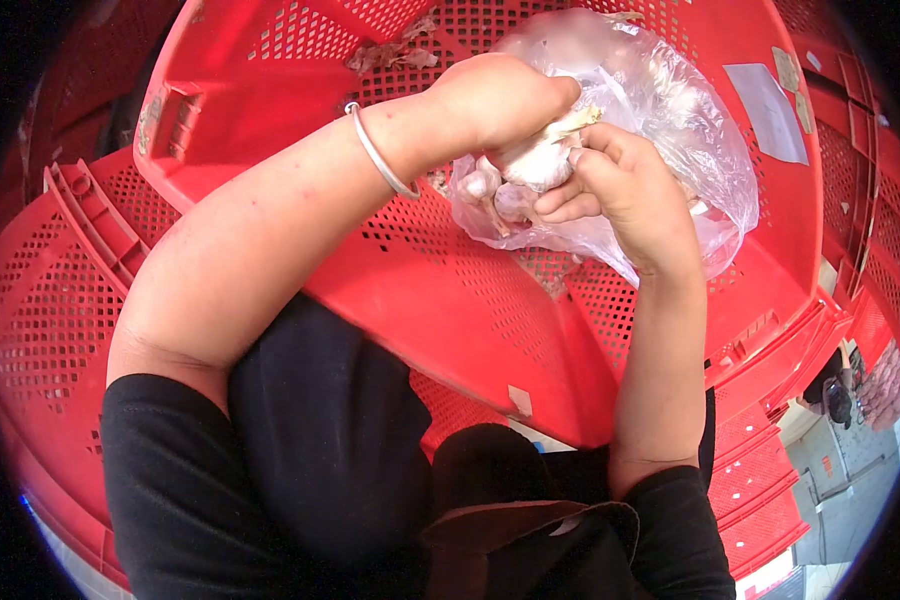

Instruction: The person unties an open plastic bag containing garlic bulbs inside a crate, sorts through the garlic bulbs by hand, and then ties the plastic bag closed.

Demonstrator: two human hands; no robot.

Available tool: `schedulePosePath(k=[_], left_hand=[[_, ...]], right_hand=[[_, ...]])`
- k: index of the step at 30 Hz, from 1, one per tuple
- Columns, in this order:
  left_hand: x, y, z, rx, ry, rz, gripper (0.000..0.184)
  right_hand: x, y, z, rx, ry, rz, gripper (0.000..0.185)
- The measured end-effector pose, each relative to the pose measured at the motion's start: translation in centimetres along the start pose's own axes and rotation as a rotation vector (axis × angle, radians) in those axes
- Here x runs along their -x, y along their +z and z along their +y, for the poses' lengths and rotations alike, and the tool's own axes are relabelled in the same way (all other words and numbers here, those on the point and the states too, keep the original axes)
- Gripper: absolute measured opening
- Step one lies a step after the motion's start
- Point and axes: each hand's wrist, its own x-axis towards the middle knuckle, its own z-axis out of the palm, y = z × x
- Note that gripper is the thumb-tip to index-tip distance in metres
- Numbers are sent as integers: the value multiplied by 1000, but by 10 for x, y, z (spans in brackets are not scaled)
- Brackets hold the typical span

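Observation:
A whitish garlic bulb with a pale yellow-green stem is between my two hands, above an open clear plastic bag. My left hand, reaching in from the left below a silvery bangle, is closed round the bulb near its stem; most of its fingers are hidden from me. Thumb and fingers of my right hand pinch the bulb from the other side. Just below, more garlic bulbs lie in the bag's mouth, and others show blurred through the plastic.
The bag lies in a large red perforated crate with dry skins at its far side. A white paper label is stuck to the right wall. More red crates stand around. Another person shows far off at right.

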Motion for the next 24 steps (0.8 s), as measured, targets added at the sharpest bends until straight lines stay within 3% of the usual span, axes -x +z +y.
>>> schedulePosePath(k=[3, 5, 7, 8, 12, 14, 15, 19, 24], left_hand=[[0, 2, 0, -66, -38, 41, 48], [-11, 5, -12, -286, 197, 47, 43], [-8, 5, -11, -312, 187, 59, 40], [-7, 5, -9, -339, 177, 71, 37], [-1, -3, -4, -390, 274, 83, 42], [3, -9, 0, -161, 278, 11, 49], [3, -9, 3, -17, 204, -3, 56], [7, -5, 8, -17, 128, 15, 54], [6, 1, 5, 101, 178, 88, 54]], right_hand=[[3, 4, 3, 168, -26, 29, 23], [5, 10, 4, 260, -33, 49, 24], [7, 17, 4, 544, -66, 117, 31], [-1, 14, 27, 707, -207, 221, 35], [0, 19, 34, 653, -297, 274, 32], [11, 15, 24, 125, -114, 121, 29], [11, 9, 23, 8, -77, 67, 26], [7, -1, 12, 181, -103, 7, 26], [5, -8, 7, 160, -87, -57, 24]])
